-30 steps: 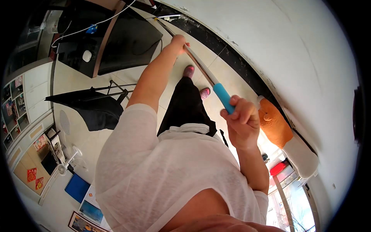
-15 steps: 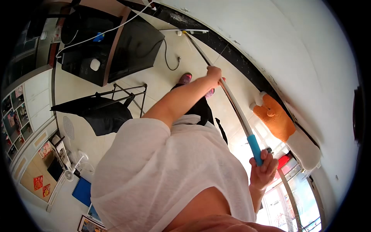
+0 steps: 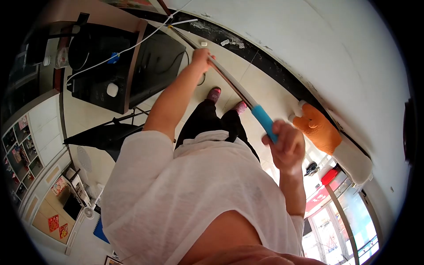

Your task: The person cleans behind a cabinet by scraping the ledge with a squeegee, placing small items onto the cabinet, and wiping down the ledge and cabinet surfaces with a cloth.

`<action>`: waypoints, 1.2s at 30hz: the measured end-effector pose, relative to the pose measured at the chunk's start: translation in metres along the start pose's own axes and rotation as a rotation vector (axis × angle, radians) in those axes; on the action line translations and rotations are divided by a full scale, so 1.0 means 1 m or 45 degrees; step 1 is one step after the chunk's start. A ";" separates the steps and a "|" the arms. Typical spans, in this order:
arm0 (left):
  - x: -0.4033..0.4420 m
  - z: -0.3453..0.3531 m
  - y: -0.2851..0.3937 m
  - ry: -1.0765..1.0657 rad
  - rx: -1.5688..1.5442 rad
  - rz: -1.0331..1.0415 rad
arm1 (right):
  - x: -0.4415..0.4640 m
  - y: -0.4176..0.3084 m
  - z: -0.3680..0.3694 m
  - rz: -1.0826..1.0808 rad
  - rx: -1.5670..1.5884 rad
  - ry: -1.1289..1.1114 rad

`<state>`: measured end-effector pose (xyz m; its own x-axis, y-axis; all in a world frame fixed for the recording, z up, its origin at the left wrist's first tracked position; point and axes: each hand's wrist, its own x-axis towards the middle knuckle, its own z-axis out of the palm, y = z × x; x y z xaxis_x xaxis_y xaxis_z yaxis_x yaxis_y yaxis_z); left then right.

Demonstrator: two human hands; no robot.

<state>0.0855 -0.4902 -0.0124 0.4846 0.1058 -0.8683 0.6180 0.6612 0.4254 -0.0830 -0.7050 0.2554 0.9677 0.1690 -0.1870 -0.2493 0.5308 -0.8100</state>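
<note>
Pole slants toward far left; left hand grips its metal shaft, right hand grips its blue handle.

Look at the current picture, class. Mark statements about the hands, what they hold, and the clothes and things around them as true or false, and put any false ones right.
1. The right hand holds the blue grip. True.
2. The left hand is off the metal pole. False: it is wrapped around the pole.
3. The trousers are white. False: they are black.
4. Two shoes show beyond the trouser legs. True.
5. The orange item lies to the left of the blue grip in the picture. False: it lies to the right.
</note>
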 end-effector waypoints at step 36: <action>-0.038 0.016 -0.084 -0.040 0.159 0.022 | -0.078 -0.015 0.002 -0.050 -0.042 0.363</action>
<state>0.0246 -0.5614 -0.0109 0.5136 0.0917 -0.8531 0.6809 0.5614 0.4703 -0.1548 -0.7247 0.2828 0.9493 -0.0941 -0.3000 -0.2143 0.5043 -0.8365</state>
